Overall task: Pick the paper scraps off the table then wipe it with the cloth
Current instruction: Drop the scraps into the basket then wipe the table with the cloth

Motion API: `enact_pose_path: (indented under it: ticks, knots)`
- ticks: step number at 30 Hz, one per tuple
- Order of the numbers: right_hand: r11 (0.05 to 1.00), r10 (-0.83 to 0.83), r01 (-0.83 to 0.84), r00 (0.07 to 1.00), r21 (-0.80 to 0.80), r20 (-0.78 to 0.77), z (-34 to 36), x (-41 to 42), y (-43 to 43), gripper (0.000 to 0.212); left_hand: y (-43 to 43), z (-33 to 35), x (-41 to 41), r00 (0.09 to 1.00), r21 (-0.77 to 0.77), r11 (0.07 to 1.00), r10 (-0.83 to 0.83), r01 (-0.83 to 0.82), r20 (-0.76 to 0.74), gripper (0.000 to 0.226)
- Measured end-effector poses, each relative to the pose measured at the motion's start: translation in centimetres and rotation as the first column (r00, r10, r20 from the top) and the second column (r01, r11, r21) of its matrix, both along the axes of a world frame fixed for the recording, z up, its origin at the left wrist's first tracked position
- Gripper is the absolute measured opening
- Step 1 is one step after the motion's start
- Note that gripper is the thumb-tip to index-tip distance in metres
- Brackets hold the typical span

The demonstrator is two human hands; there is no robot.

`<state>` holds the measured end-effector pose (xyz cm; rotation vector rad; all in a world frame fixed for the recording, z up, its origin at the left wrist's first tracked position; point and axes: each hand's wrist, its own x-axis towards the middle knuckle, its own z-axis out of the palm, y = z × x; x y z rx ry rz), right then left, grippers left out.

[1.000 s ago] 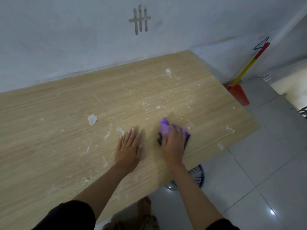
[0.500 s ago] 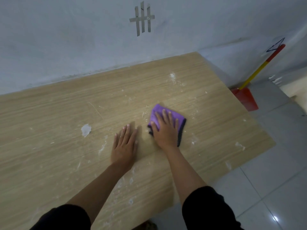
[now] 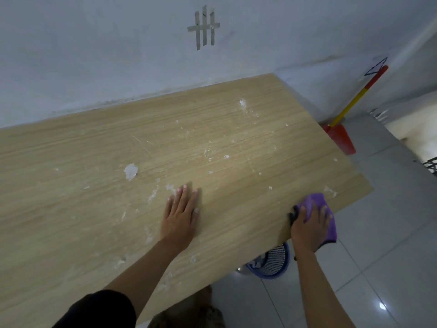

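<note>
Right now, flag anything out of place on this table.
A white paper scrap lies unpicked left of the left hand, among crumbs, though the right hand presses the purple cloth at the table edge.

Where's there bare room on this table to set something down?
Barest: the far-left strip of table along the wall, and the patch between left hand and cloth. Crowded: flecks mid-table right of the big scrap, smears beside the left hand.

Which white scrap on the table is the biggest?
The scrap lying alone, beyond and to the left of the left hand. It is a clear flat piece; the rest on the table are only small specks and smears.
</note>
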<state>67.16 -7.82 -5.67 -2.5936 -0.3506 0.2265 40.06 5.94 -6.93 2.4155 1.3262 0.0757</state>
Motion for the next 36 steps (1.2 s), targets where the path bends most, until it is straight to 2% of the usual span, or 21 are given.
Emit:
enact_pose_path:
  ticks: [2, 3, 5, 7, 10, 12, 14, 17, 20, 21, 23, 25, 27, 29, 31, 32, 34, 36]
  knots:
    - [0.989, -0.059, 0.060, 0.998, 0.134, -0.009, 0.5, -0.9, -0.6, 0.048, -0.8, 0.3, -1.4, 1.000, -0.010, 1.000, 0.012, -0.012, 0.020, 0.063]
    - [0.984, -0.025, 0.016, 0.999, 0.177, 0.047, 1.1, -1.8, -0.5, 0.046, -1.1, 0.5, -2.2, 0.999, -0.018, 1.000, 0.012, -0.012, 0.032, 0.062]
    - [0.964, 0.136, -0.178, 0.968, 0.195, 0.212, 2.2, -4.6, 0.3, 0.043, -1.6, 1.0, -3.9, 0.997, -0.046, 0.999, 0.020, -0.017, 0.071, 0.062]
    - [0.910, 0.316, -0.376, 0.903, 0.178, 0.291, 3.2, -8.6, 1.6, 0.039, -2.0, 1.6, -5.8, 0.993, -0.058, 0.998, 0.038, -0.032, 0.109, 0.065]
    - [0.766, 0.574, -0.615, 0.785, 0.188, 0.234, 3.4, -16.0, 2.9, 0.032, -2.4, 2.4, -8.9, 0.985, -0.054, 0.996, 0.074, -0.067, 0.155, 0.065]
    - [0.656, 0.715, -0.745, 0.665, 0.119, 0.217, 2.5, -20.4, 3.1, 0.036, -2.6, 2.8, -10.8, 0.966, -0.018, 0.990, 0.139, -0.139, 0.216, 0.059]
    - [0.555, 0.807, -0.822, 0.569, 0.123, 0.158, 2.0, -24.5, 2.7, 0.043, -3.1, 3.4, -12.6, 0.943, 0.004, 0.976, 0.211, -0.220, 0.257, 0.061]
    - [0.441, 0.893, -0.869, 0.450, 0.224, -0.009, 1.8, -29.3, 2.1, 0.065, -4.1, 4.0, -14.5, 0.885, -0.201, 0.953, 0.289, -0.228, 0.365, 0.056]
    - [0.487, 0.873, -0.780, 0.457, 0.393, -0.174, 1.3, -31.8, 1.8, 0.080, -4.8, 3.8, -15.8, 0.877, -0.287, 0.934, 0.313, -0.214, 0.365, 0.046]
    - [0.517, 0.855, -0.733, 0.461, 0.442, -0.236, 1.4, -32.2, 1.8, 0.075, -4.9, 3.6, -16.2, 0.875, -0.299, 0.924, 0.339, -0.240, 0.345, 0.039]
    - [0.565, 0.824, -0.629, 0.462, 0.534, -0.327, 2.0, -32.7, 1.9, 0.049, -5.0, 3.4, -16.7, 0.862, -0.325, 0.902, 0.387, -0.283, 0.326, 0.024]
    - [0.607, 0.787, -0.539, 0.508, 0.584, -0.349, 2.8, -32.7, 1.9, 0.035, -5.0, 3.7, -17.3, 0.837, -0.343, 0.877, 0.445, -0.336, 0.318, 0.025]
    - [0.635, 0.755, -0.523, 0.576, 0.568, -0.314, 3.5, -32.4, 2.0, 0.032, -4.8, 4.0, -18.4, 0.816, -0.323, 0.851, 0.505, -0.414, 0.283, 0.030]
    - [0.625, 0.756, -0.551, 0.603, 0.553, -0.254, 3.7, -32.1, 2.2, 0.028, -4.5, 3.9, -19.8, 0.832, -0.237, 0.837, 0.534, -0.494, 0.151, 0.035]
    - [0.595, 0.764, -0.584, 0.624, 0.552, -0.164, 3.5, -31.6, 2.5, 0.026, -4.6, 3.9, -20.7, 0.813, -0.035, 0.815, 0.579, -0.578, 0.058, 0.039]
    - [0.589, 0.760, -0.603, 0.639, 0.537, -0.116, 3.1, -31.4, 2.6, 0.028, -4.9, 3.7, -20.9, 0.806, 0.091, 0.801, 0.590, -0.592, 0.056, 0.040]
    - [0.594, 0.741, -0.640, 0.671, 0.487, -0.023, 2.1, -31.1, 2.8, 0.039, -6.2, 3.3, -20.2, 0.841, 0.198, 0.818, 0.536, -0.539, 0.075, 0.043]
    - [0.599, 0.722, -0.668, 0.689, 0.441, 0.062, 1.1, -30.8, 3.2, 0.048, -8.4, 2.3, -18.6, 0.910, 0.157, 0.896, 0.407, -0.415, 0.081, 0.047]
